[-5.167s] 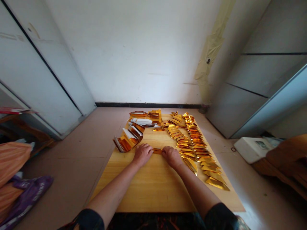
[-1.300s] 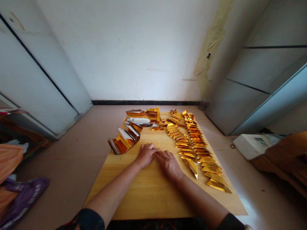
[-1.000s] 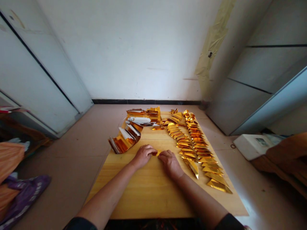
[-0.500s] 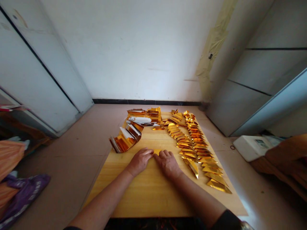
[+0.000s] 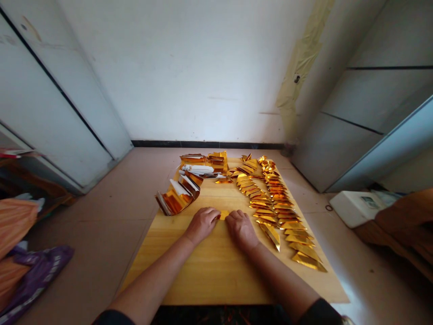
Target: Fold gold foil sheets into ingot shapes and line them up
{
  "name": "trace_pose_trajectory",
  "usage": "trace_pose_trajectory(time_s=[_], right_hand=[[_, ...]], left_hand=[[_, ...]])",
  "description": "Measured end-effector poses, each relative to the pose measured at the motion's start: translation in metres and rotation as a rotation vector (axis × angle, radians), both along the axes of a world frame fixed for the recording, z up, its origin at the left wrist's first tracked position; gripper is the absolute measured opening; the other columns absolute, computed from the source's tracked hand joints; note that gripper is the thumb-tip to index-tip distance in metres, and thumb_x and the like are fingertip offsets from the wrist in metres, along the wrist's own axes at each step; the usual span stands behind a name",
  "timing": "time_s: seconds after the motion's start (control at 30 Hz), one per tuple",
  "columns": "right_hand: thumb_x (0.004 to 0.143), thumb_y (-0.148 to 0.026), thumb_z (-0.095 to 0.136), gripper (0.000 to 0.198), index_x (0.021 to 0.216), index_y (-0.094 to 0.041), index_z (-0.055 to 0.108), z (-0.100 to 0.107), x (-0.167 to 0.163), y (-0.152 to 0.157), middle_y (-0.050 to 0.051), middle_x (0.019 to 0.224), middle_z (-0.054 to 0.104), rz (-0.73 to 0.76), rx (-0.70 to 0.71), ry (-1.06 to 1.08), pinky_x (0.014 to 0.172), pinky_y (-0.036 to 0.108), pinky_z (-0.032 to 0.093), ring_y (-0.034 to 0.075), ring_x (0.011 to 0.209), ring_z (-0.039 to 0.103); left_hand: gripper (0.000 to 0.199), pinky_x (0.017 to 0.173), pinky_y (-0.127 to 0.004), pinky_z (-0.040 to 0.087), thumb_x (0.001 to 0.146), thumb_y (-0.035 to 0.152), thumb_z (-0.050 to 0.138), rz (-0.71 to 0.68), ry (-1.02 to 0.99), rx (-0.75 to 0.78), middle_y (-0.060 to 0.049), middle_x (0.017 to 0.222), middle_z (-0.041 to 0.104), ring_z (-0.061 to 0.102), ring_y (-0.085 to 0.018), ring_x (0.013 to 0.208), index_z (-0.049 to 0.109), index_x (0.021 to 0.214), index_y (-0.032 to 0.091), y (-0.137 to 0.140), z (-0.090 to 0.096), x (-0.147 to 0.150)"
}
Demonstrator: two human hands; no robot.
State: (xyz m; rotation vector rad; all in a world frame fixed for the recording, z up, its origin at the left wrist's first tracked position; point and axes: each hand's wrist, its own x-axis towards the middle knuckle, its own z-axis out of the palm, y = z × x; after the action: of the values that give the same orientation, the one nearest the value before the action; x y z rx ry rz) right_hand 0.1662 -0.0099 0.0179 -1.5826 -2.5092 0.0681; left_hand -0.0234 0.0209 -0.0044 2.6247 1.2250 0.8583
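Observation:
A small piece of gold foil paper (image 5: 223,215) lies on the wooden board (image 5: 203,275), between my two hands. My left hand (image 5: 203,223) is closed on its left end, fingers bent over the edge. At the other end my right hand (image 5: 241,227) presses with curled fingers. Only the middle strip of the paper shows; the ends are hidden under the fingers. To the right, folded gold paper pieces (image 5: 282,198) overlap in two long rows. Loose gold and white sheets (image 5: 177,201) stand curled at the left back of the board.
A roll of white paper (image 5: 198,169) lies among the sheets at the back. A white box (image 5: 355,208) is on the right, beside brown wood. On the left floor lies a purple bag (image 5: 40,275). Grey cabinets flank both sides, with a white wall (image 5: 203,81) behind.
My hands have moved slightly apart along the gold paper, so more of its middle shows. The rows and sheets have stayed where they were.

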Motion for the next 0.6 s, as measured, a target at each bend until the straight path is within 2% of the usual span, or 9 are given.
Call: trace_pose_trajectory(time_s=[0.13, 0.37, 0.6], right_hand=[[0.092, -0.021, 0.049, 0.018, 0.082, -0.021, 0.064, -0.002, -0.003, 0.009, 0.002, 0.088, 0.062, -0.055, -0.002, 0.065, 0.071, 0.027, 0.031, 0.016, 0.085, 0.051], [0.086, -0.016, 0.056, 0.014, 0.081, -0.021, 0.068, -0.008, 0.000, 0.014, 0.002, 0.085, 0.065, -0.068, 0.014, 0.209, 0.072, 0.025, 0.033, 0.015, 0.084, 0.054], [0.083, -0.012, 0.057, 0.013, 0.081, -0.019, 0.068, -0.010, 0.005, 0.019, 0.002, 0.083, 0.066, -0.031, 0.001, 0.318, 0.074, 0.022, 0.037, 0.013, 0.081, 0.056]], left_hand=[[0.016, 0.077, -0.028, 0.050, 0.082, 0.011, 0.056, -0.026, -0.039, -0.010, -0.004, 0.088, 0.069, 0.062, -0.016, 0.084, 0.066, 0.092, 0.019, 0.007, -0.004, 0.001], [0.011, 0.076, -0.028, 0.050, 0.085, 0.015, 0.055, -0.021, -0.010, 0.067, -0.004, 0.085, 0.067, 0.061, -0.016, 0.082, 0.065, 0.086, 0.019, 0.004, -0.004, 0.000], [0.019, 0.074, -0.028, 0.049, 0.090, 0.019, 0.048, -0.009, 0.036, 0.184, -0.005, 0.082, 0.065, 0.059, -0.015, 0.079, 0.065, 0.081, 0.018, 0.002, -0.007, 0.000]])
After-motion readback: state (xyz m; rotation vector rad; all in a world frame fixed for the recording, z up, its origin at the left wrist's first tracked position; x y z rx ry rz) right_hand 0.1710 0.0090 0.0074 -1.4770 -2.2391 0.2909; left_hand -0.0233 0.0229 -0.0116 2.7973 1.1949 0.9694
